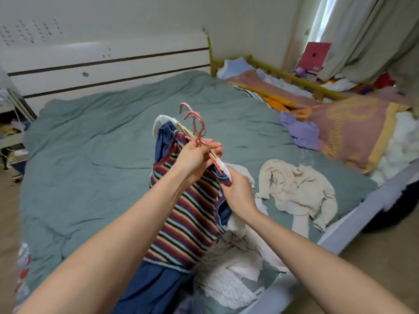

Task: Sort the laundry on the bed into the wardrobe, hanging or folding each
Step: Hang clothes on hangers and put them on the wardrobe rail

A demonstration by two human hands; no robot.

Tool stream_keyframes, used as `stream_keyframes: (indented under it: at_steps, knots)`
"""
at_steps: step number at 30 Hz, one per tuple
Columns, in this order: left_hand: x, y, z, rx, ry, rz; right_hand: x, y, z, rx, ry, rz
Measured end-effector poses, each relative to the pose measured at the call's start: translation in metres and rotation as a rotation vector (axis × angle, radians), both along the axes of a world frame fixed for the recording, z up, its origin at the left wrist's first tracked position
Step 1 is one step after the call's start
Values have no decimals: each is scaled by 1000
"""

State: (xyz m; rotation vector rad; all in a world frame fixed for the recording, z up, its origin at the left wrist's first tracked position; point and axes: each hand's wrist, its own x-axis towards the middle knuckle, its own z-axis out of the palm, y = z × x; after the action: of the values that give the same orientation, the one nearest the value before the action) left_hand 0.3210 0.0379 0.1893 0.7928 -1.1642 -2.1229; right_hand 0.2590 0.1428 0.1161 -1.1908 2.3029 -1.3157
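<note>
Striped top [186, 214] hangs above the bed [90, 143], long axis straight down from the hangers [197, 132]. Left hand [195, 157] grips the hooks; right hand [238, 191], just beside and lower, pinches its shoulder.

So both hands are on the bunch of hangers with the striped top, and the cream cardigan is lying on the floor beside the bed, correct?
Not quite. The head view shows the cream cardigan lying on the bed, not on the floor. The rest holds: left hand and right hand are on the hangers with the striped top.
</note>
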Motion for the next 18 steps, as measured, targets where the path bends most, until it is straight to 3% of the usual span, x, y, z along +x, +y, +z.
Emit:
stream_keyframes:
  at_steps: [3,7,12,18]
  knots:
    - [-15,5,37,-161,36,-43,-21,-2,30,-92,56,-11]
    - [-17,8,69,-236,89,11,-36,-9,57,-177,136,49]
    - [24,6,60,-201,55,166,-16,-23,48,-146,149,220]
    - [122,-1,32,-150,-16,421,63,-54,21,-135,75,496]
